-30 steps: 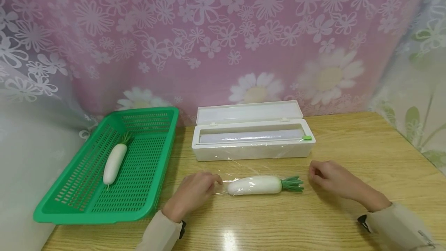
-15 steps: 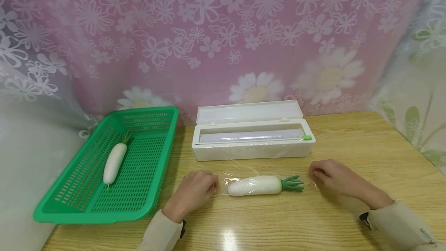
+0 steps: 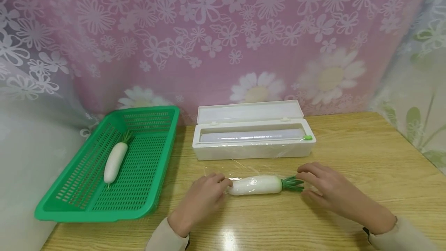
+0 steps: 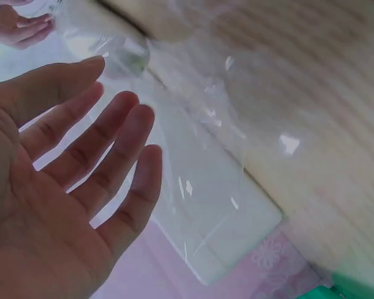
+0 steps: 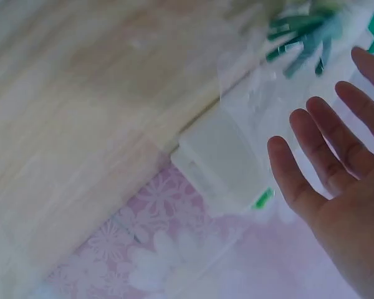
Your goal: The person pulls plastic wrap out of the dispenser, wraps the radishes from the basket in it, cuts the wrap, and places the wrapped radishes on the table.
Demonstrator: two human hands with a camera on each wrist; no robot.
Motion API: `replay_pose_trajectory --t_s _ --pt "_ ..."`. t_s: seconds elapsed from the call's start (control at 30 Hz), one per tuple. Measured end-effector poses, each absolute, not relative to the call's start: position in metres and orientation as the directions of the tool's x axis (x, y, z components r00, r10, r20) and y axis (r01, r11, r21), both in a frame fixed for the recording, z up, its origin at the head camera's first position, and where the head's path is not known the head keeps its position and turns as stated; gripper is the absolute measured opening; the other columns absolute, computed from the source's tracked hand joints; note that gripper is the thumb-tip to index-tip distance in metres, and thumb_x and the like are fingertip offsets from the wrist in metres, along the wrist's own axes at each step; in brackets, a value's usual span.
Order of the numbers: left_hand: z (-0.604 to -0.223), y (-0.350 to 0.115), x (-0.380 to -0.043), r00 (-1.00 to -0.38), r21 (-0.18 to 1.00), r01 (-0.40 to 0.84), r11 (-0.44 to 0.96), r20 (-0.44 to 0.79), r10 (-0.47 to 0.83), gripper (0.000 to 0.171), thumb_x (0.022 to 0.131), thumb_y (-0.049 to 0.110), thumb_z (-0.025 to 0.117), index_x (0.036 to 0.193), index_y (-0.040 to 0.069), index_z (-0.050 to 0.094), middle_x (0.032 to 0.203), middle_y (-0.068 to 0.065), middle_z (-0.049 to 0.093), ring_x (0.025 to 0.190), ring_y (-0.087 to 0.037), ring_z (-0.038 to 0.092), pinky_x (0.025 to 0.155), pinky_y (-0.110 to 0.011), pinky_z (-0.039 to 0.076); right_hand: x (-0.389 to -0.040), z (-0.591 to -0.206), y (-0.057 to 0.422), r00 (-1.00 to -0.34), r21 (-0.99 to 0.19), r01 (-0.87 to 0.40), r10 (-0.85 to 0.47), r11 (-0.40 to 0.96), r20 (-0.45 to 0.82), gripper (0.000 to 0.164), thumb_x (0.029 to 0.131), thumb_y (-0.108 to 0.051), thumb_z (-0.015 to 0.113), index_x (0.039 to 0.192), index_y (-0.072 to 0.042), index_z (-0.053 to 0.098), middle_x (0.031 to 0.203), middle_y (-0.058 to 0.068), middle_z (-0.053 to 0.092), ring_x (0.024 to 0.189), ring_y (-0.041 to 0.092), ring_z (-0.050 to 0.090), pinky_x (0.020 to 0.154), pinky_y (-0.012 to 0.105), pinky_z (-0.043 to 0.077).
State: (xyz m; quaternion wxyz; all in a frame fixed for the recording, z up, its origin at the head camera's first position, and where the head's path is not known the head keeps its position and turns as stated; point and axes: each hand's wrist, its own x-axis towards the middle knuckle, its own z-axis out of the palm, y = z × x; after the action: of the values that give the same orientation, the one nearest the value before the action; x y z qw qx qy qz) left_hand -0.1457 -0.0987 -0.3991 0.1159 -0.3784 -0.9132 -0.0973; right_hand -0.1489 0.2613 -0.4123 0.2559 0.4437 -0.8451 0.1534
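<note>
A white radish (image 3: 256,185) with green stalks (image 3: 292,184) lies crosswise on the wooden table under clear plastic wrap (image 3: 232,180). By its root end is my left hand (image 3: 203,200), fingertips at the wrap. At the stalk end my right hand (image 3: 329,191) has its fingers spread around the green tips; contact there cannot be told. Both wrist views show relaxed, slightly bent fingers (image 4: 140,134) with nothing gripped. Blurred green stalks (image 5: 305,38) appear above the right fingers (image 5: 299,177). The film runs back to a white wrap box (image 3: 254,151) with its lid up.
Inside the box sits a roll of wrap (image 3: 251,135), and a green slider (image 3: 307,137) is at its right edge. A green plastic basket (image 3: 163,169) on the left holds another radish (image 3: 115,162). Floral curtain (image 3: 223,49) hangs behind the table.
Both hands have moved inward toward the radish's two ends. The right fingers, curled earlier, are now spread, and the left fingers have loosened. The radish and box stay in place.
</note>
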Motion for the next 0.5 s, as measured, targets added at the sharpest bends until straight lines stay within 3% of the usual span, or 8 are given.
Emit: replay_pose_trajectory --t_s 0.2,0.23,0.27,0.33,0.4,0.47,0.5 --pt "-0.4022 -0.0941 -0.1472 -0.699 0.100 0.708 0.700 0.241 0.673 0.025 0.086 0.000 0.073 0.108 0.009 0.068 0.095 0.001 0.069 0.078 -0.015 0.065 0.062 -0.026 0.050 -0.1483 -0.4197 0.2584 -0.481 -0.034 -0.839 -0.711 0.543 0.513 0.055 0.105 -0.048 0.034 0.112 -0.005 0.069 0.111 0.008 0.066 0.092 0.024 0.066 0.068 0.040 0.058" --pt "-0.4022 -0.0938 -0.1475 -0.700 0.103 0.707 0.699 0.239 0.673 0.025 0.085 -0.001 0.073 0.108 0.009 0.068 0.095 0.001 0.068 0.077 -0.014 0.064 0.061 -0.026 0.050 -0.1483 -0.4197 0.2585 -0.489 -0.039 -0.836 -0.711 0.547 0.504 0.053 0.105 -0.047 0.037 0.112 -0.005 0.069 0.111 0.007 0.066 0.092 0.024 0.066 0.068 0.040 0.058" --pt "-0.4022 -0.0937 -0.1480 -0.700 0.106 0.708 0.698 0.238 0.673 0.026 0.085 -0.001 0.073 0.109 0.009 0.067 0.095 0.000 0.069 0.077 -0.014 0.064 0.061 -0.026 0.049 -0.1483 -0.4198 0.2588 -0.499 -0.044 -0.832 -0.711 0.553 0.495 0.046 0.103 -0.046 0.048 0.113 -0.005 0.069 0.111 0.007 0.066 0.093 0.024 0.066 0.069 0.040 0.058" --pt "-0.4025 -0.0934 -0.1492 -0.700 0.110 0.708 0.697 0.237 0.674 0.025 0.086 0.000 0.074 0.108 0.009 0.066 0.094 0.000 0.069 0.076 -0.014 0.064 0.061 -0.027 0.049 -0.1485 -0.4194 0.2591 -0.516 -0.050 -0.824 -0.710 0.565 0.479 0.038 0.095 -0.038 0.071 0.115 -0.006 0.069 0.112 0.007 0.066 0.094 0.025 0.066 0.070 0.041 0.058" --pt "-0.4034 -0.0933 -0.1510 -0.700 0.106 0.708 0.698 0.235 0.675 0.022 0.088 0.002 0.073 0.107 0.009 0.066 0.092 0.000 0.069 0.075 -0.014 0.064 0.061 -0.028 0.050 -0.1485 -0.4193 0.2588 -0.529 -0.049 -0.817 -0.712 0.575 0.462 0.046 0.078 -0.023 0.089 0.116 -0.006 0.068 0.113 0.007 0.066 0.095 0.025 0.066 0.071 0.041 0.058" --pt "-0.4044 -0.0931 -0.1530 -0.698 0.097 0.709 0.698 0.233 0.677 0.019 0.089 0.004 0.073 0.105 0.010 0.065 0.089 0.000 0.070 0.073 -0.014 0.064 0.061 -0.029 0.050 -0.1487 -0.4197 0.2580 -0.530 -0.037 -0.814 -0.716 0.580 0.454 0.060 0.063 -0.008 0.094 0.116 -0.006 0.067 0.113 0.007 0.065 0.095 0.025 0.066 0.070 0.042 0.058" --pt "-0.4048 -0.0931 -0.1541 -0.697 0.093 0.710 0.698 0.232 0.678 0.017 0.090 0.005 0.074 0.105 0.010 0.066 0.088 0.000 0.069 0.072 -0.014 0.064 0.061 -0.030 0.050 -0.1488 -0.4202 0.2577 -0.528 -0.028 -0.813 -0.717 0.581 0.454 0.062 0.061 -0.007 0.095 0.116 -0.006 0.067 0.113 0.007 0.065 0.095 0.025 0.066 0.070 0.042 0.057"
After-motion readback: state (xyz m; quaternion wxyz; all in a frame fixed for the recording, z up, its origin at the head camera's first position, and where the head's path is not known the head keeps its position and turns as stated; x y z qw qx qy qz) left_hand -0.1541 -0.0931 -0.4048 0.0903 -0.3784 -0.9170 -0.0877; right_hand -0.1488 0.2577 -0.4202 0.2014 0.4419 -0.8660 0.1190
